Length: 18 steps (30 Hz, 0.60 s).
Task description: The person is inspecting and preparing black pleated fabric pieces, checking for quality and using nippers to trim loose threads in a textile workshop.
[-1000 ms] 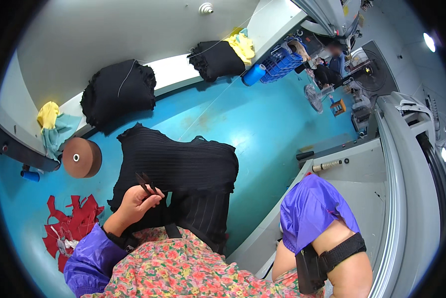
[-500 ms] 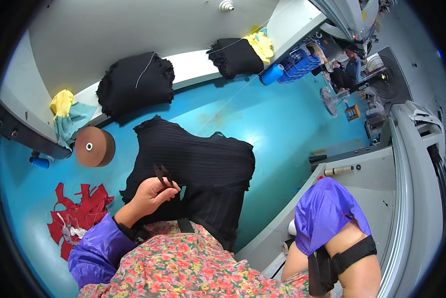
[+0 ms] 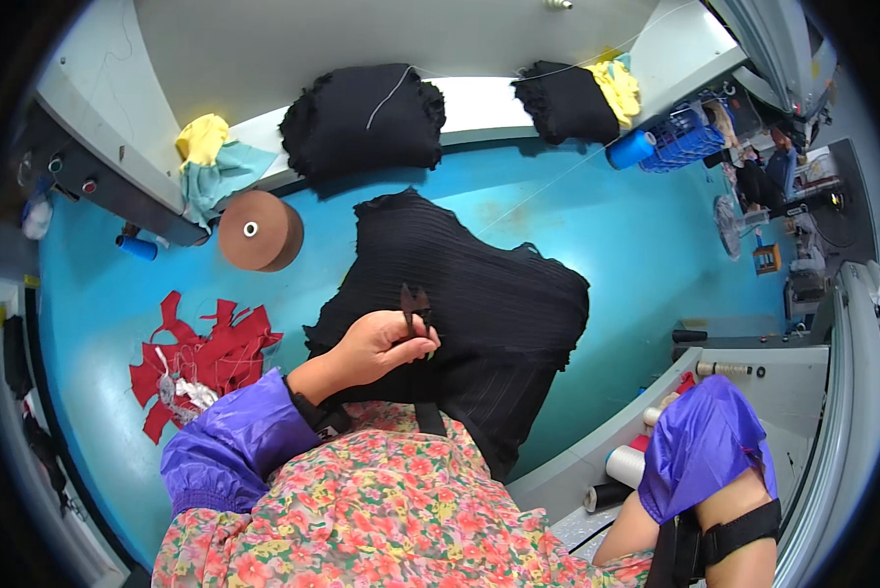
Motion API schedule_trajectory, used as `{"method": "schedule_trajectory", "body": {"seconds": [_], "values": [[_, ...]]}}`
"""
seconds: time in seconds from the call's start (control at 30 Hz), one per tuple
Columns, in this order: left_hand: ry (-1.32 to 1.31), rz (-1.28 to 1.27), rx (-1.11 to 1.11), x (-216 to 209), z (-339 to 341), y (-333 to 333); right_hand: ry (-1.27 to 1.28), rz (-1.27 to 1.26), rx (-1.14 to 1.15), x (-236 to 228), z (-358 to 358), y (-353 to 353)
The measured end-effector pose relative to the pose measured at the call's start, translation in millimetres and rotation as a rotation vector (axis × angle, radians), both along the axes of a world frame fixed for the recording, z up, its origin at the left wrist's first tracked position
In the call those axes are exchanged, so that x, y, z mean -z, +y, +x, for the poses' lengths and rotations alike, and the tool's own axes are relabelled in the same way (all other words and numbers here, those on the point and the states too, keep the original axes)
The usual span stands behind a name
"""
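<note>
My left hand (image 3: 393, 343) is closed around black thread snips (image 3: 415, 306), their two blades pointing up and slightly apart. It hovers over a dark ribbed knit piece (image 3: 459, 265), which spreads across the blue surface and down towards my lap. My right arm is bent at the right side, with a purple sleeve (image 3: 704, 441) bunched over it and a black strap (image 3: 744, 529) around the bare skin below. The right hand itself does not show.
Beyond the knit piece sit two black fabric stacks (image 3: 361, 122) (image 3: 567, 103) on a white ledge. A brown yarn cone (image 3: 253, 232) and red scraps (image 3: 209, 358) lie left. A blue crate (image 3: 683, 137) stands far right; thread spools (image 3: 624, 465) rest in a grey trough (image 3: 793, 392).
The whole scene has shifted right and upward in the view. My left hand still holds the snips above the knit piece. More spools show beside the right sleeve.
</note>
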<state>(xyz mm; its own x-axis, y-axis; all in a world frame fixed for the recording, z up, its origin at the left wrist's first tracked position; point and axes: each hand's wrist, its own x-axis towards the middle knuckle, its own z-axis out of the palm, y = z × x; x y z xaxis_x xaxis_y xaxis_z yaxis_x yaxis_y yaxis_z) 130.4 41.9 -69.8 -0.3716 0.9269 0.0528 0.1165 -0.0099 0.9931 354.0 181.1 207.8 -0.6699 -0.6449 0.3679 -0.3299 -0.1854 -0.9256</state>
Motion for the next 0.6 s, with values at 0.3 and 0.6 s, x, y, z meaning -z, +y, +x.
{"method": "schedule_trajectory", "body": {"seconds": [0.3, 0.6], "values": [[0.008, 0.013, 0.015, 5, 0, 0, 0.032, -0.144, -0.102, 17, -18, 0], [-0.018, -0.01, -0.009, 2, 1, -2, 0.109, -0.235, -0.159, 28, -30, -1]]}}
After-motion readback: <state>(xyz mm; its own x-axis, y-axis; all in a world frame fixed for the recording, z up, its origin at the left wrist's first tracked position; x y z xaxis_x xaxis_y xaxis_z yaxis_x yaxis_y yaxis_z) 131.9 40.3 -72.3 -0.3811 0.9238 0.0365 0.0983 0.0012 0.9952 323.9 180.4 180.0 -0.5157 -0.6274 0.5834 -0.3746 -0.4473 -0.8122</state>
